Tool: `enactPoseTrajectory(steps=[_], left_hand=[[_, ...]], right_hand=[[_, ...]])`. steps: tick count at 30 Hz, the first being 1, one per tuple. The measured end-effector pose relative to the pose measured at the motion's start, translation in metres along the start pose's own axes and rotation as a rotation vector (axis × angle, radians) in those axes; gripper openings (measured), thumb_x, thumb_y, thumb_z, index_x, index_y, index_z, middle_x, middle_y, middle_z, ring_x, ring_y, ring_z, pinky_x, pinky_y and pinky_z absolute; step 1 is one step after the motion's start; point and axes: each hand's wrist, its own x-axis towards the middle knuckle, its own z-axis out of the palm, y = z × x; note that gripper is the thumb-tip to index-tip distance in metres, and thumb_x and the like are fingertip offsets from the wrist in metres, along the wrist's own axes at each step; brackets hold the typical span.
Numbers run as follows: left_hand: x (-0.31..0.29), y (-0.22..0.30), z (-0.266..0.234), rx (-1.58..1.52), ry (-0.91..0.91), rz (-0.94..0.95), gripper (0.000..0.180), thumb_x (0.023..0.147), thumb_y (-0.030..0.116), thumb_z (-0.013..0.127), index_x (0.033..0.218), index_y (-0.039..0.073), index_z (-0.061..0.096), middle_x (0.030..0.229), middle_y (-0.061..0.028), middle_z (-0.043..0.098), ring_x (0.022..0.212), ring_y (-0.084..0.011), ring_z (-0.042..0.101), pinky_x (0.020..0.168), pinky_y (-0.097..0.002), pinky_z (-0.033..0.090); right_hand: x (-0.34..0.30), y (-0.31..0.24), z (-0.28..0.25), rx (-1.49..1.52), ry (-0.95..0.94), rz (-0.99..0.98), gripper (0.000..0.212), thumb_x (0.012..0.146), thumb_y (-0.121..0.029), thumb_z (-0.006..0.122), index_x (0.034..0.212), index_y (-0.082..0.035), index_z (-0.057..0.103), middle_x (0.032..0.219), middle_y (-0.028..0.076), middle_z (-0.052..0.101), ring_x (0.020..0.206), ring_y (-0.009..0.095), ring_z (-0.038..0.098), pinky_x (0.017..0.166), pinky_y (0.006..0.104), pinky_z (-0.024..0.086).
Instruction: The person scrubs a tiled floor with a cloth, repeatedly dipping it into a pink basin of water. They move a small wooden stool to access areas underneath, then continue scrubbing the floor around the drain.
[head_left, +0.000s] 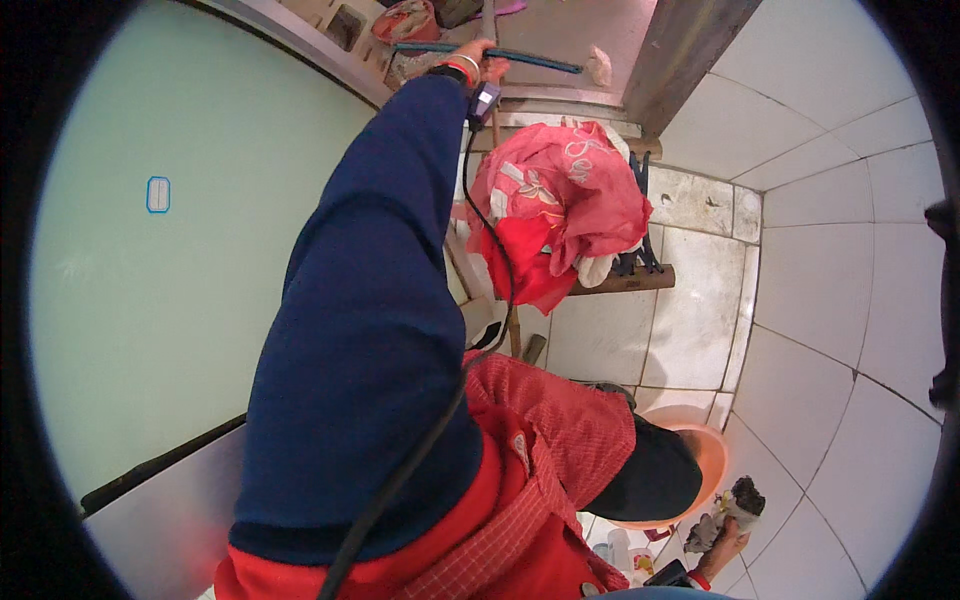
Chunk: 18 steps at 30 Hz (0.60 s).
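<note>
My left arm, in a navy sleeve, reaches far forward. At its end my left hand [484,62] is closed around a long thin teal bar [535,62] in the doorway. A small grey device [484,102] on a black cable sits by that wrist. Low on the right, my right hand [730,545] grips a crumpled grey-and-clear bundle [717,520] with a dark clump at its top; what it is made of is hard to tell. The orange basin [712,460] is near this hand, partly hidden by my dark-clad leg.
Pink and red cloths [570,190] lie heaped on a low stool [630,281]. A pale green panel [200,250] stands on the left, a white tiled wall [830,260] on the right. Beyond the door sill is a red bucket [408,22]. Small containers [618,548] stand near the basin.
</note>
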Motion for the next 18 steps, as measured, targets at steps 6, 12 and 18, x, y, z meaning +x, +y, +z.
enactPoseTrajectory(steps=[6,12,18], left_hand=[[-0.009,0.004,-0.039,-0.074,0.043,0.010,0.046,0.087,0.032,0.048,0.102,-0.011,0.053,0.092,-0.0237,0.063,0.073,-0.0297,0.066,0.058,-0.0354,0.057],[-0.013,-0.052,-0.046,-0.106,0.124,-0.210,0.049,0.087,0.037,0.049,0.101,-0.009,0.057,0.087,-0.0200,0.066,0.064,-0.0236,0.065,0.050,-0.0290,0.053],[-0.014,-0.075,-0.028,0.064,0.067,-0.256,0.049,0.084,0.038,0.055,0.102,-0.007,0.058,0.092,-0.0171,0.066,0.069,-0.0207,0.065,0.059,-0.0296,0.055]], right_hand=[[0.001,-0.005,0.007,0.015,0.000,0.022,0.033,0.082,-0.013,0.056,0.112,0.001,0.054,0.101,0.009,0.060,0.085,0.019,0.058,0.070,0.0313,0.050],[-0.002,-0.011,0.017,0.066,-0.045,0.001,0.033,0.083,-0.010,0.054,0.114,0.001,0.053,0.104,0.010,0.059,0.089,0.020,0.058,0.074,0.0312,0.048],[-0.008,-0.016,0.015,0.001,0.007,0.000,0.032,0.081,-0.009,0.054,0.111,0.001,0.053,0.100,0.009,0.059,0.086,0.019,0.057,0.073,0.0308,0.048]])
